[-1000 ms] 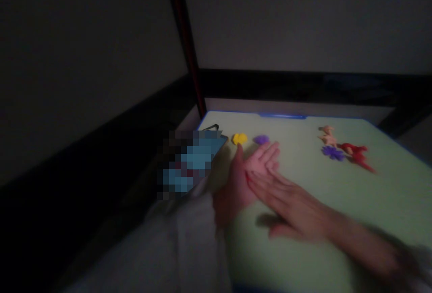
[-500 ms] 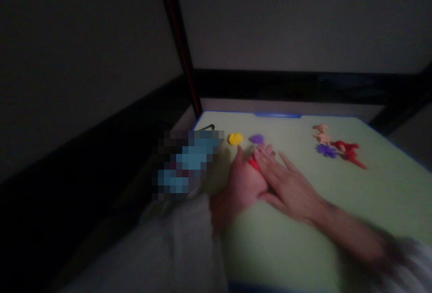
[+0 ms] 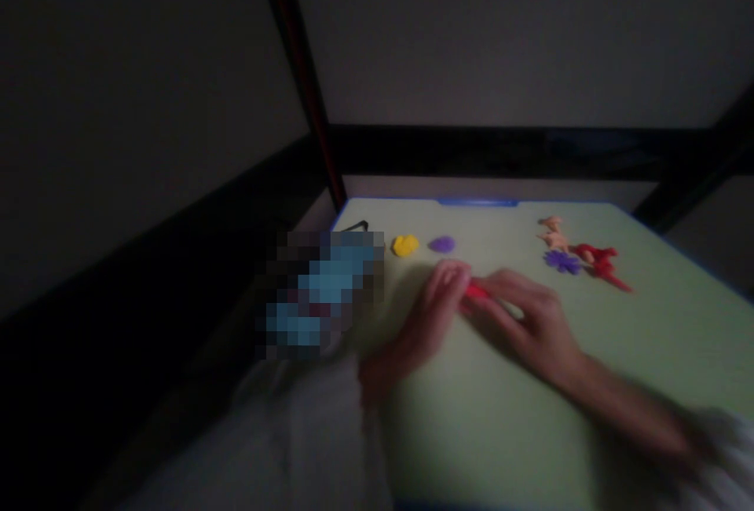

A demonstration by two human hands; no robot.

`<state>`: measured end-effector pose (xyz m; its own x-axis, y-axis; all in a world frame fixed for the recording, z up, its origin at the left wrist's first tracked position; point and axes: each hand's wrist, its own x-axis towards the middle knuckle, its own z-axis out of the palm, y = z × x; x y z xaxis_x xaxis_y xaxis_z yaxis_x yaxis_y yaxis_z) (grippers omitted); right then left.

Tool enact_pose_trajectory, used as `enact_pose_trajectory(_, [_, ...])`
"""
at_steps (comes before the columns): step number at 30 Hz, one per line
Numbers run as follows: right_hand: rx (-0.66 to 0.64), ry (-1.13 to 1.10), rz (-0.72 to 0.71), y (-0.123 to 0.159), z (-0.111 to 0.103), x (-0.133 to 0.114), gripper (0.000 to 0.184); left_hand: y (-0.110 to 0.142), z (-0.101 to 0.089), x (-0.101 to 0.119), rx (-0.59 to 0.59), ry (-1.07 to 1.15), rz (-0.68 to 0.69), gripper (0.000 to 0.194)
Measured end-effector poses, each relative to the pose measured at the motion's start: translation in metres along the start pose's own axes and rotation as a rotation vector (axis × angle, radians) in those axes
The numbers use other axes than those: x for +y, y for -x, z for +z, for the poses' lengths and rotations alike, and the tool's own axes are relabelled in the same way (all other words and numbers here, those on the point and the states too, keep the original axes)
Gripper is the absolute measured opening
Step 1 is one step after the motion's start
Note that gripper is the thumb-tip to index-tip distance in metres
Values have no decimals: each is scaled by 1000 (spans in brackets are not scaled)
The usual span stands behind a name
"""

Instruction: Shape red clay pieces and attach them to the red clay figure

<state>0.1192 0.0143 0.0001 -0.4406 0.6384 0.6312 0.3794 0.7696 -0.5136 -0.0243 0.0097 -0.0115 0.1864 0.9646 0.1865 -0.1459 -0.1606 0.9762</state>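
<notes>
Between my two hands is a small piece of red modelling clay [image 3: 476,291]. My right hand [image 3: 539,319] pinches it between thumb and fingers. From the other side my left hand [image 3: 439,303] presses on it with curled fingers, turned edge-on. The clay's left end is hidden behind the left fingers. Just beyond the hands lie a yellow clay lump [image 3: 405,245] and a flatter purple clay lump [image 3: 442,244], both apart from my fingers.
The pale table [image 3: 495,432] has blue edges. At its right lie a beige clay figure [image 3: 554,238], a purple flower-like clay piece [image 3: 562,262] and a red clay figure [image 3: 602,264]. A blurred-out blue object [image 3: 327,287] sits at the left edge, near a dark wall corner.
My palms, which lay flat against each other over the red clay, have come apart. The right fingers now pinch the clay, and the left hand has turned edge-on. The other clay pieces stay put.
</notes>
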Motion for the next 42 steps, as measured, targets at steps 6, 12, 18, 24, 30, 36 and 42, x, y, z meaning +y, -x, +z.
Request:
enact_pose_trajectory(6, [-85, 27, 33, 4, -5, 2, 19, 6, -14, 8, -43, -490, 204, 14])
enact_pose_trajectory(12, [-51, 5, 51, 4, -9, 1, 9, 8, -14, 8, -92, -715, 273, 16])
enact_pose_trajectory(18, [-162, -10, -20, 1, -14, 1, 7, 7, -13, 6, -145, -766, 262, 21])
enact_pose_trajectory(24, [-201, 53, 5, 3, -9, 0, 18, 6, -10, 3, -122, -528, 175, 31])
enact_pose_trajectory(30, [-91, 14, -23, 1, -11, 6, 9, 2, -9, 5, -102, -339, 80, 19])
enact_pose_trajectory(36, [-91, -18, -17, 0, -11, 8, 9, -1, -9, 5, -73, -347, 80, 19])
enact_pose_trajectory(42, [-107, -53, -19, 2, -9, 7, 10, 3, -8, 6, -64, -435, 47, 28])
